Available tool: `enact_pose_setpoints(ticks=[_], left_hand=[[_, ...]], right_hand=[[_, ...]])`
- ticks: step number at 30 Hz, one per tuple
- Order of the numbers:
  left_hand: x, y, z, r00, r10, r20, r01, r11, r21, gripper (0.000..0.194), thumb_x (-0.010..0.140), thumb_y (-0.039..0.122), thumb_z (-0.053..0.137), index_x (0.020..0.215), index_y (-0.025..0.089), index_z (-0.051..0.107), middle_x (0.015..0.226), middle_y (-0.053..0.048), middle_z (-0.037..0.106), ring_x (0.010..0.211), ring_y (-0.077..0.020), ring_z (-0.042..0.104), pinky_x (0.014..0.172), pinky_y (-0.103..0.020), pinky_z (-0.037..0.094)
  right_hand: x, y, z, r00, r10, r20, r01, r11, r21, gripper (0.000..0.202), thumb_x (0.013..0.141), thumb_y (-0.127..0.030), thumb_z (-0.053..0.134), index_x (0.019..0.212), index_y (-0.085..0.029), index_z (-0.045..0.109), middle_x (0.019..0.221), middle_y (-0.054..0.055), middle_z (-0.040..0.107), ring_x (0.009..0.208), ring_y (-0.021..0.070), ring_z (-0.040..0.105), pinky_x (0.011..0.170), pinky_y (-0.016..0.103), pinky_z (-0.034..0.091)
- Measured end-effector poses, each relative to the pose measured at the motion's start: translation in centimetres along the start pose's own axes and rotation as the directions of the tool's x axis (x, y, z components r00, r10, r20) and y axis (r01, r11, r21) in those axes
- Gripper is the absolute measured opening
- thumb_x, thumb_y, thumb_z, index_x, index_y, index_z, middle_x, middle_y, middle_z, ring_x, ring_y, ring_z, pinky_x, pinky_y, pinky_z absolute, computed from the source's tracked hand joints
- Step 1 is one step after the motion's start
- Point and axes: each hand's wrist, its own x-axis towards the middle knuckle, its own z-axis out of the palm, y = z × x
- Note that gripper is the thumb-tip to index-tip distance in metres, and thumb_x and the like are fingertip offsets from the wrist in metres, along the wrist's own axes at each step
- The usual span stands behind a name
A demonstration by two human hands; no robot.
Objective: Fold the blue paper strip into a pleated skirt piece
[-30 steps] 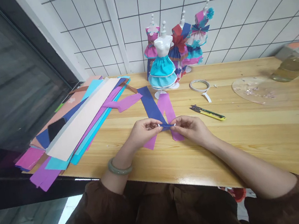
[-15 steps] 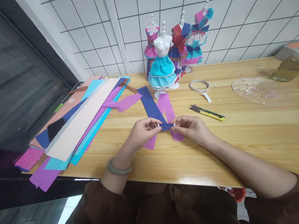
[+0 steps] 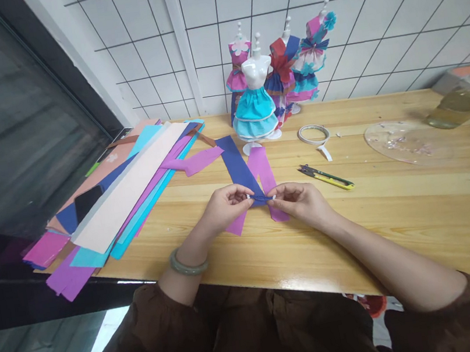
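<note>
Creased blue strip point(image 3: 261, 198), just below mid-frame.
On my remote feed I see left hand point(image 3: 227, 205) and right hand point(image 3: 300, 201) nearly closed, pinching its opposite ends; it spans between them, purple strips point(image 3: 266, 174) beneath.

Loose dark-brown top point(image 3: 277, 340), well behind the fingers point(image 3: 236, 189) | wide, half-length matching sleeves point(image 3: 164, 322) | smooth, rounded grey-green bangle point(image 3: 190, 270), worn behind the left fingers

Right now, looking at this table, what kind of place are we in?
It looks like a craft corner, maybe a small workshop. Little dress forms wear bright skirts by the tiled wall, coloured sheets lie piled up, and a tape roll sits near a cutting tool.
</note>
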Motion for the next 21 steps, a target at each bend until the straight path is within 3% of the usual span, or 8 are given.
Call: enact_pose_setpoints(ticks=[7, 11, 14, 16, 18, 21], left_hand=[[0.1, -0.4, -0.4, 0.998, -0.043, 0.036, 0.045, 0.996, -0.073, 0.037, 0.064, 0.025, 0.066, 0.097, 0.012, 0.060, 0.072, 0.000, 0.054, 0.065, -0.0085, 0.051, 0.065, -0.024, 0.041], [0.1, -0.3, -0.7, 0.998, -0.041, 0.053, 0.044, 0.997, -0.067, 0.052, 0.066, 0.024, 0.065, 0.114, 0.013, 0.050, 0.077, -0.002, 0.055, 0.070, -0.0100, 0.053, 0.069, -0.026, 0.043], [-0.1, 0.2, -0.6, 0.995, 0.094, -0.014, -0.092, 0.988, 0.125, 0.054, 0.067, 0.025, 0.064, 0.118, 0.017, 0.047, 0.096, -0.008, 0.056, 0.082, -0.0140, 0.054, 0.075, -0.028, 0.043], [-0.3, 0.7, -0.4, 0.966, 0.258, -0.020, -0.238, 0.916, 0.324, 0.051, 0.067, 0.025, 0.065, 0.115, 0.020, 0.051, 0.108, -0.009, 0.053, 0.097, -0.0184, 0.050, 0.085, -0.033, 0.039], [-0.4, 0.8, -0.2, 0.920, 0.390, 0.044, -0.362, 0.799, 0.481, 0.045, 0.066, 0.025, 0.066, 0.110, 0.022, 0.056, 0.109, -0.008, 0.053, 0.104, -0.0209, 0.046, 0.092, -0.036, 0.034], [-0.2, 0.5, 0.1, 0.881, 0.446, 0.159, -0.450, 0.684, 0.574, 0.030, 0.070, 0.025, 0.062, 0.100, 0.019, 0.061, 0.096, -0.008, 0.059, 0.097, -0.0203, 0.049, 0.089, -0.036, 0.035]], right_hand=[[-0.1, -0.1, 0.0, 1.000, 0.013, 0.005, -0.013, 1.000, -0.002, 0.025, 0.064, -0.035, 0.066, 0.080, -0.016, 0.062, 0.069, 0.002, 0.062, 0.055, 0.0110, 0.051, 0.052, 0.024, 0.040], [-0.1, -0.1, 0.0, 1.000, 0.025, 0.005, -0.025, 1.000, 0.008, 0.024, 0.064, -0.033, 0.066, 0.080, -0.016, 0.061, 0.069, 0.002, 0.061, 0.055, 0.0105, 0.051, 0.052, 0.024, 0.040], [-0.1, 0.1, 0.0, 1.000, 0.026, 0.005, -0.026, 1.000, -0.004, 0.023, 0.066, -0.033, 0.065, 0.081, -0.016, 0.061, 0.068, 0.002, 0.061, 0.055, 0.0104, 0.050, 0.052, 0.024, 0.040], [-0.1, 0.1, 0.1, 1.000, 0.017, 0.006, -0.017, 1.000, -0.020, 0.022, 0.066, -0.032, 0.064, 0.081, -0.016, 0.061, 0.069, 0.002, 0.060, 0.055, 0.0105, 0.050, 0.052, 0.024, 0.040], [-0.2, 0.2, 0.2, 1.000, 0.009, 0.009, -0.008, 0.999, -0.047, 0.022, 0.066, -0.033, 0.064, 0.080, -0.016, 0.061, 0.068, 0.001, 0.060, 0.054, 0.0105, 0.050, 0.051, 0.024, 0.039], [-0.2, 0.2, 0.4, 1.000, 0.003, 0.021, -0.001, 0.996, -0.086, 0.023, 0.067, -0.034, 0.063, 0.080, -0.015, 0.061, 0.063, 0.000, 0.057, 0.051, 0.0100, 0.048, 0.048, 0.023, 0.038]])
